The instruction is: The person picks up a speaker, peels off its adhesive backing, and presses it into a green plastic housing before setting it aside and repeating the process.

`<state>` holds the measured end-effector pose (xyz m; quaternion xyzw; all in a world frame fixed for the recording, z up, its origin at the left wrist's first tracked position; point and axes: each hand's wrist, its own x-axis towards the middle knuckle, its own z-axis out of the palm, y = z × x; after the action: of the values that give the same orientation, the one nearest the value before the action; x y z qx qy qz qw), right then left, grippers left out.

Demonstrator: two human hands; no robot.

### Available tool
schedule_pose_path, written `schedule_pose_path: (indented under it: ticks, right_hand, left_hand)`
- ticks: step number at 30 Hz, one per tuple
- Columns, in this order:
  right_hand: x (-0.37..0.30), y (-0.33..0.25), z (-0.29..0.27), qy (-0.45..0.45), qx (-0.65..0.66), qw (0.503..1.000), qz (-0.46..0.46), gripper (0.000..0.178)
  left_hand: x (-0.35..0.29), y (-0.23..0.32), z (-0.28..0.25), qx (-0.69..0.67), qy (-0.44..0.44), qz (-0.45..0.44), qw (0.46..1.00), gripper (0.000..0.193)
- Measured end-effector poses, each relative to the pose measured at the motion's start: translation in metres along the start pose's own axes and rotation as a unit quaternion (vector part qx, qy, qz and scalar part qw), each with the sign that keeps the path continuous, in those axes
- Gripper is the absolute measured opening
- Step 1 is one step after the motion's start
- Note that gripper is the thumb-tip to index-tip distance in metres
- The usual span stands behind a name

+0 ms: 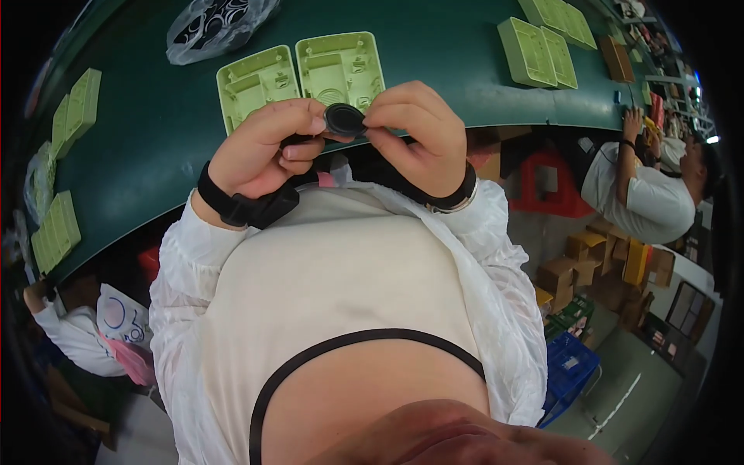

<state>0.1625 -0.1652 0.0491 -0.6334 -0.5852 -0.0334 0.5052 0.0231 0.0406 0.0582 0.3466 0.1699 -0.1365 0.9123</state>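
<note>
Between my hands, just over the table's near edge, is a small round black speaker (345, 120) with a raised rim. My left hand (267, 151) has its thumb and fingers closed on the speaker's left side. From the other side, the fingertips of my right hand (422, 139) pinch its right edge. Right behind my hands, two light-green plastic housings lie side by side on the table, open side up: the left housing (260, 84) and the right housing (335, 66). Inside the right one a round grille shows, partly covered by my fingers and the speaker.
The green table (442, 62) holds a clear plastic bag (217, 31) of black round parts, more green housings (531, 54) at right and others (81, 105) at left. Co-workers sit at right (643, 190) and left (85, 337). A red stool (546, 186) and blue crate (570, 368) stand behind.
</note>
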Motion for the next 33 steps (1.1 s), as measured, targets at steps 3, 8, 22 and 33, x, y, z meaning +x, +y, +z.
schedule_pose_path:
  ticks: [3, 8, 22, 33]
  right_hand:
    - [0.005, 0.004, 0.007, 0.003, 0.046, 0.999, 0.008, 0.028]
    - [0.015, 0.014, -0.005, 0.031, 0.189, 0.938, 0.288, 0.018]
    - [0.08, 0.07, 0.021, -0.346, -0.03, 0.911, 0.222, 0.012]
    - [0.102, 0.071, 0.034, -0.468, -0.074, 0.848, 0.239, 0.022]
  left_hand:
    - [-0.005, 0.001, -0.005, -0.017, -0.021, 0.001, 1.0, 0.014]
    - [-0.023, 0.015, -0.01, 0.238, 0.067, 0.078, 0.966, 0.025]
    - [-0.014, 0.023, -0.014, 0.852, 0.093, 0.163, 0.488, 0.066]
    - [-0.018, 0.034, -0.021, 0.847, 0.086, 0.161, 0.499, 0.067]
